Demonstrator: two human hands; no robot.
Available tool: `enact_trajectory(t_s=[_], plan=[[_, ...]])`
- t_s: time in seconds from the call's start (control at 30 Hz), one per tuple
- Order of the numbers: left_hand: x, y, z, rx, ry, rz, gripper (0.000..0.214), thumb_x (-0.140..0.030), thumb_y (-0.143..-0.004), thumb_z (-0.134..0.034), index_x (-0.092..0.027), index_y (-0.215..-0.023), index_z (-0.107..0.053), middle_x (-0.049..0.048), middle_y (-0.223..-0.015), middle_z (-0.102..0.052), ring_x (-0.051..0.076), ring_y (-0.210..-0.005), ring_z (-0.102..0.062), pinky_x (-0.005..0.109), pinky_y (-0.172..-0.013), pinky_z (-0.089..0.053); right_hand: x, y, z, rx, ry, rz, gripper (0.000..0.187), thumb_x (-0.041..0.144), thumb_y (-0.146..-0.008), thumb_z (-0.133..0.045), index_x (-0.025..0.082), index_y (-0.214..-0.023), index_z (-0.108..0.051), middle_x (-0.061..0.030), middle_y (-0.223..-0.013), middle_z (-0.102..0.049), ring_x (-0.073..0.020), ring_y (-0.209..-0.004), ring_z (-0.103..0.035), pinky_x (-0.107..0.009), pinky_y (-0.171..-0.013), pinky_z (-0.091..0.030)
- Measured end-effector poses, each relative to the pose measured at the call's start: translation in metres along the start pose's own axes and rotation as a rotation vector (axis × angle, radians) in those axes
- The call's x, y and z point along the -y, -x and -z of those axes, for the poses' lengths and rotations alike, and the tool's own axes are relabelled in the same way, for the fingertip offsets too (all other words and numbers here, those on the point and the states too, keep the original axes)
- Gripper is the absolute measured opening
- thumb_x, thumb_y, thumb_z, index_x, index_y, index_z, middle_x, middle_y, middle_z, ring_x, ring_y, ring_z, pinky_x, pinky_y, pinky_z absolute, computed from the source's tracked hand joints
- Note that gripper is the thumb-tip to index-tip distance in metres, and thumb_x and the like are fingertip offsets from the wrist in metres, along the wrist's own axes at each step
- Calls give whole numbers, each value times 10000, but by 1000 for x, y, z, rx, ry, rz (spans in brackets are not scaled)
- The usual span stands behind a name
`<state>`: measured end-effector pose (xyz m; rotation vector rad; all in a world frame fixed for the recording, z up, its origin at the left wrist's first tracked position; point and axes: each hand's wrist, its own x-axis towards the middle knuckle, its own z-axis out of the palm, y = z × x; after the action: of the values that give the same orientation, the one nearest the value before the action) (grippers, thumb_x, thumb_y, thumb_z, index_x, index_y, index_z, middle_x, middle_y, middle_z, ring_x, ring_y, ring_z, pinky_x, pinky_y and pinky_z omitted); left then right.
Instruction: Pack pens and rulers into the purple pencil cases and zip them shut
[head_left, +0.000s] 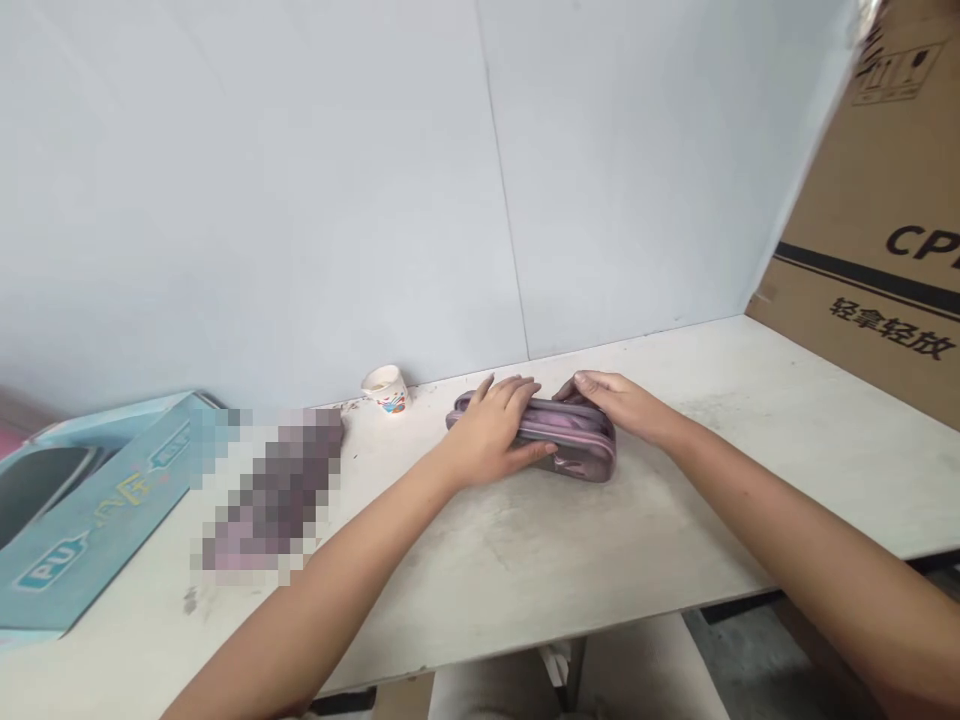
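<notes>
A purple zip pouch (571, 448) lies on the white table (570, 560) near the back wall. My left hand (491, 430) rests on top of its left half, fingers curled over it and thumb along its front side. My right hand (619, 403) grips the pouch's right end, fingers bent over the top. Both hands hold the pouch down against the table.
A small white paper cup (385, 389) stands by the wall to the left of the pouch. A light blue box (90, 510) lies at the table's left end, with a blurred patch beside it. A large cardboard carton (885, 220) stands at the right.
</notes>
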<state>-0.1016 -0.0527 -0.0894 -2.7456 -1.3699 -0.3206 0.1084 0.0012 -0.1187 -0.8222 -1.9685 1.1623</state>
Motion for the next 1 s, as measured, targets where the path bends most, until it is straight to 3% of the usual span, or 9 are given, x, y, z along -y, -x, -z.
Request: enact_trajectory(t_s=[0.07, 0.17, 0.3, 0.47, 0.6, 0.7, 0.77, 0.9, 1.0], plan=[[3, -11, -3, 45, -36, -39, 578, -564, -826, -380, -164, -1244, -395, 115, -1175, -553, 227, -1130, -482, 465, -1078, -152, 5, 10, 2, -1, -13, -21, 489, 532, -872, -320, 161, -989, -615, -71, -977, -641, -168, -935, -576, -309, -859, -429], [11, -20, -9, 48, -119, -35, 532, -571, -843, -323, -146, -1114, -494, 105, -1025, -609, 223, -992, -554, 426, -1013, -267, -2, 22, 8, -72, 25, -70, 491, 541, -866, -332, 175, -1074, -585, -75, -1057, -620, -173, -985, -559, -330, -894, -417], [30, -13, -10, -22, -169, 176, 528, -570, -857, -277, -146, -1087, -492, 113, -1026, -607, 240, -946, -569, 339, -801, -412, -23, 28, 7, -2, 68, -156, 495, 536, -828, -424, 192, -1170, -523, -97, -1200, -559, -200, -1068, -533, -353, -904, -422], [50, 10, -3, -104, -153, 436, 486, -527, -884, -230, -160, -1060, -496, 95, -964, -626, 237, -888, -593, 307, -699, -420, -29, 5, -32, 96, 232, -135, 494, 455, -733, -602, 188, -1144, -540, -92, -1163, -584, -212, -1044, -542, -337, -863, -432], [58, 24, 0, -152, -113, 515, 465, -505, -893, -217, -171, -1045, -502, 84, -914, -639, 232, -859, -601, 300, -677, -417, -23, -20, -67, 115, 329, -75, 378, 466, -762, -552, 160, -975, -610, -63, -970, -653, -200, -890, -587, -305, -758, -439], [60, 30, -1, -181, -103, 556, 475, -499, -897, -195, -172, -1040, -508, 81, -900, -643, 234, -847, -603, 299, -664, -415, -23, -27, -77, 129, 392, -69, 308, 418, -842, -439, 174, -858, -626, -33, -858, -676, -175, -811, -609, -274, -704, -428], [58, 30, -2, -185, -106, 575, 479, -501, -896, -194, -176, -1038, -515, 80, -905, -645, 233, -845, -604, 298, -662, -413, -25, -25, -75, 137, 510, -45, 330, 359, -887, -360, 184, -826, -632, -36, -844, -684, -166, -805, -619, -263, -698, -414], [50, 24, -6, -158, -139, 551, 482, -510, -894, -204, -181, -1044, -522, 80, -911, -649, 233, -864, -604, 296, -666, -406, -29, -11, -58, 135, 1007, 113, 373, 333, -902, -348, 154, -810, -662, -121, -822, -682, -207, -790, -618, -310, -707, -374], [42, 16, -11, -112, -186, 482, 487, -535, -883, -228, -183, -1043, -523, 84, -948, -644, 238, -896, -597, 295, -667, -400, -32, 2, -40, 256, 1227, 266, 365, 321, -886, -403, 148, -719, -677, -133, -727, -677, -215, -758, -606, -328, -702, -343]])
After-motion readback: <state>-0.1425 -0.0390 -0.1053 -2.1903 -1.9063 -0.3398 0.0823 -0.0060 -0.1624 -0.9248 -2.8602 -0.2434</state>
